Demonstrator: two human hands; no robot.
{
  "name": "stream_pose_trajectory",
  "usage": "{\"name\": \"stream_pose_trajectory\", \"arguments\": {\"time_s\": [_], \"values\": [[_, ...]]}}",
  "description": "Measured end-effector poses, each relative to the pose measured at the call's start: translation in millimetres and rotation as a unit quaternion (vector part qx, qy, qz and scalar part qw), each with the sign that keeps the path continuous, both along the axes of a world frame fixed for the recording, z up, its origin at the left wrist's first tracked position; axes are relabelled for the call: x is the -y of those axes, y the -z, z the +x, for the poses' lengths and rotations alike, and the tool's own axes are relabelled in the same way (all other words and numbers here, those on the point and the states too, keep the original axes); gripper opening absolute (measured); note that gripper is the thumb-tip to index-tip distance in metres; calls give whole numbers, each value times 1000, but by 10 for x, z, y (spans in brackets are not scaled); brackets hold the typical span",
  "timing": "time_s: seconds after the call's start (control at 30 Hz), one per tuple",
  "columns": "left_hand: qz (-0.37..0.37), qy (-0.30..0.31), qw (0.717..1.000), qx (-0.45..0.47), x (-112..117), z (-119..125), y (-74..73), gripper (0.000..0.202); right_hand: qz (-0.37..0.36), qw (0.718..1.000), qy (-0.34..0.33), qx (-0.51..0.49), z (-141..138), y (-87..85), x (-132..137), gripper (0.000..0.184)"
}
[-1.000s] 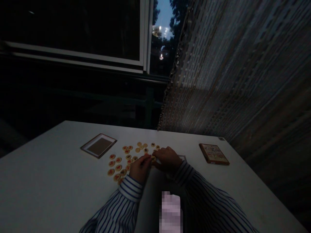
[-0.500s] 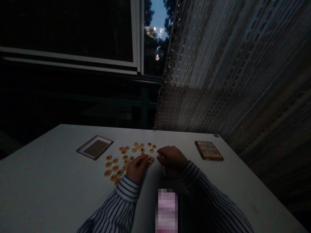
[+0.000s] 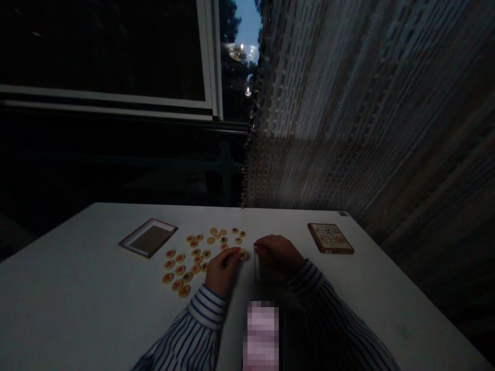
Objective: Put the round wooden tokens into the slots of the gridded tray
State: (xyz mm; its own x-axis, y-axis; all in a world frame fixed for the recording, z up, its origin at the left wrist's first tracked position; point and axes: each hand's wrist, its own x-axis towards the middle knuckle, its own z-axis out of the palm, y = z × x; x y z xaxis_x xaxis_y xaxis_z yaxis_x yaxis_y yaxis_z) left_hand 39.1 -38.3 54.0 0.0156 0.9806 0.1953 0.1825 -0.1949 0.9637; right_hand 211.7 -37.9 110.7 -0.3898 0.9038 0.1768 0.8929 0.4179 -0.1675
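Observation:
Several round wooden game discs (image 3: 193, 257) with red or dark marks lie scattered on a white table (image 3: 77, 299). My left hand (image 3: 221, 270) rests at the right edge of the group, its fingers curled and its fingertips pinching one disc (image 3: 243, 254). My right hand (image 3: 277, 256) lies just to the right, fingers curled down around a pale thing on the table that I cannot make out in the dim light. Both arms wear striped sleeves.
An open shallow box tray (image 3: 148, 238) lies at the back left of the discs. A box lid with a printed picture (image 3: 330, 238) lies at the back right. A beaded curtain (image 3: 367, 113) hangs behind the table, beside a dark window (image 3: 116, 51).
My hands were together over one disc; the right hand has drawn a little to the right. The left keeps its fingertips on the disc. The camera has shifted slightly.

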Motion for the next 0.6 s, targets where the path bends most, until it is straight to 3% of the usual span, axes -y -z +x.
{"name": "stream_pose_trajectory", "arguments": {"time_s": [0.33, 0.6], "values": [[9, 13, 1000, 1, -48, 155, -61, 22, -11, 1000, 3, 25, 57, -7, 1, 26], [-25, 33, 998, 39, -61, 265, 12, 21, -25, 999, 11, 39, 85, -1, -7, 26]]}}
